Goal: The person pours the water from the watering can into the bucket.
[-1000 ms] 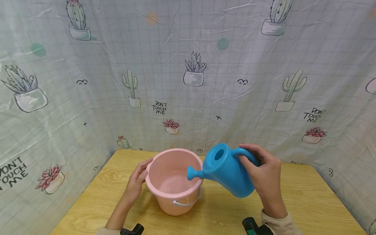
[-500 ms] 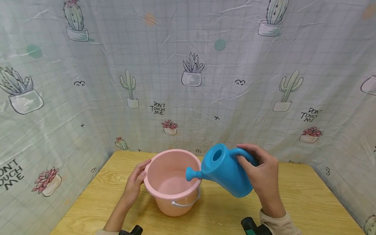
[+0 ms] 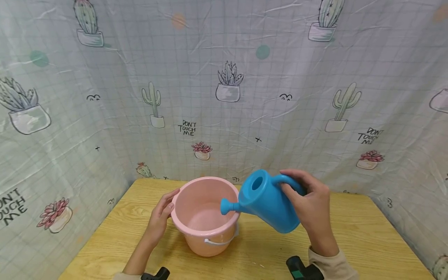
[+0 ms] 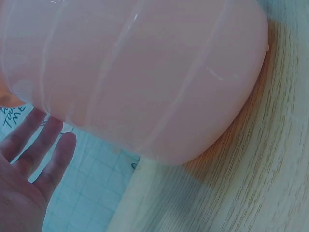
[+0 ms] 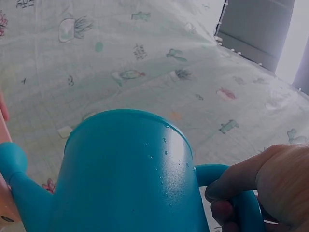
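My right hand point(image 3: 313, 200) grips the looped handle of a blue watering can point(image 3: 271, 204), its fingers curled round it in the right wrist view. The can is tilted to the left. Its spout head point(image 3: 227, 206) is over the right part of a pink bucket's point(image 3: 205, 233) opening. Water drops cling to the can's wall point(image 5: 125, 169). My left hand point(image 3: 160, 217) rests against the bucket's left side at the rim; in the left wrist view its fingers point(image 4: 55, 157) are fairly straight along the wall. No stream shows at the spout. The bucket stands upright on the table.
The wooden table point(image 3: 353, 233) runs back to a hanging cactus-print sheet point(image 3: 280, 77), which also covers both sides. The bucket's white handle point(image 3: 222, 243) hangs down at its front. Small light marks point(image 3: 258, 264) lie on the table in front.
The watering can and right hand have shifted very slightly left, with the whole view drifting a little. The left hand stays at the bucket.
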### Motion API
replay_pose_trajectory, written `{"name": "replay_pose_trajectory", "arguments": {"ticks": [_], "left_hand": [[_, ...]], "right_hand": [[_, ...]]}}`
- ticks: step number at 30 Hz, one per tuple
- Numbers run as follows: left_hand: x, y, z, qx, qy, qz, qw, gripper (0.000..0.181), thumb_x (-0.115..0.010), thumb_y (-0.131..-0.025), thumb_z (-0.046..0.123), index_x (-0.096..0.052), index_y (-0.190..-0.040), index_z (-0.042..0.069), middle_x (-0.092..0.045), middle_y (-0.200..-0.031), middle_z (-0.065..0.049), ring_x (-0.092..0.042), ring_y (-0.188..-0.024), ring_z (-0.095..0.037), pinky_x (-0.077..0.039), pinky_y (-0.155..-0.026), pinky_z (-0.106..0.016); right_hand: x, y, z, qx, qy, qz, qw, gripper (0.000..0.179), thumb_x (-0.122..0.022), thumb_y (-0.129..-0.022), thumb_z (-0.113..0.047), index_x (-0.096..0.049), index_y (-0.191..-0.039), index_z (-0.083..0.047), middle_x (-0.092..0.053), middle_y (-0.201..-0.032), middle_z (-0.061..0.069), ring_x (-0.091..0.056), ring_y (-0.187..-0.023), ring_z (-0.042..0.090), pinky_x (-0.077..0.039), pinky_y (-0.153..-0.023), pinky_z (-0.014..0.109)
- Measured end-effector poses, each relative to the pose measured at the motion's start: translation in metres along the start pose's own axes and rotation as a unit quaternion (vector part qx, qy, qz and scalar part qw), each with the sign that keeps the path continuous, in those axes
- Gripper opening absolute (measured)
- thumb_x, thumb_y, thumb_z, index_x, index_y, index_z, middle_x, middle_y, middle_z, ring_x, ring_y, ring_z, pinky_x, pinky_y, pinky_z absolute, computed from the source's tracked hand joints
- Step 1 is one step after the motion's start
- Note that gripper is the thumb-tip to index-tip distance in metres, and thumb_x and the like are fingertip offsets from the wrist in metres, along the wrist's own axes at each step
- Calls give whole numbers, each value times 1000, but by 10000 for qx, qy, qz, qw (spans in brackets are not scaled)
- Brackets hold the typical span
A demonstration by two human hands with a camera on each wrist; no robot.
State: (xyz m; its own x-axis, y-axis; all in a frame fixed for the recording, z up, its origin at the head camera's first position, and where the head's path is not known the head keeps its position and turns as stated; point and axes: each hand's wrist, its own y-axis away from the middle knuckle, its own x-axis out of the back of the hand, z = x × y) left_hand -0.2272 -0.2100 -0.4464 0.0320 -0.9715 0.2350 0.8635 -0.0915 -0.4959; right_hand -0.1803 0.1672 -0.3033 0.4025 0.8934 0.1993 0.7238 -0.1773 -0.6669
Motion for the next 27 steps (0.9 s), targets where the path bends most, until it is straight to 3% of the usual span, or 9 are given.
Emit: {"name": "replay_pose_trajectory", "arguments": {"ticks": [7, 16, 27], "left_hand": [[-1, 0, 0, 57, 10, -12, 10000, 42, -35, -102, 7, -44, -143, 7, -52, -137, -23, -58, -114, -2, -53, -79, -27], [0, 0, 0, 53, -19, 41, 10000, 42, -35, -102, 7, -44, -143, 7, -56, -137, -4, -58, -115, -2, -53, -80, -26], [0, 2, -2, -30, 18, 23, 10000, 42, -34, -102, 6, -44, -143, 6, -56, -134, 12, -57, -116, 0, -53, -81, -24]], "right_hand": [[2, 0, 1, 53, -20, -45, 10000, 25, -71, -83, 1, -73, -105, -9, -68, -97, -17, -65, -91, -3, -49, -83, 12], [1, -1, 0, 42, -70, -41, 10000, 24, -71, -83, 2, -74, -105, -8, -69, -97, -12, -65, -91, -2, -50, -82, 13], [2, 1, 1, 63, -46, -100, 9999, 24, -71, -83, 1, -73, -105, -10, -72, -100, 8, -65, -92, -2, -50, -83, 13]]}}
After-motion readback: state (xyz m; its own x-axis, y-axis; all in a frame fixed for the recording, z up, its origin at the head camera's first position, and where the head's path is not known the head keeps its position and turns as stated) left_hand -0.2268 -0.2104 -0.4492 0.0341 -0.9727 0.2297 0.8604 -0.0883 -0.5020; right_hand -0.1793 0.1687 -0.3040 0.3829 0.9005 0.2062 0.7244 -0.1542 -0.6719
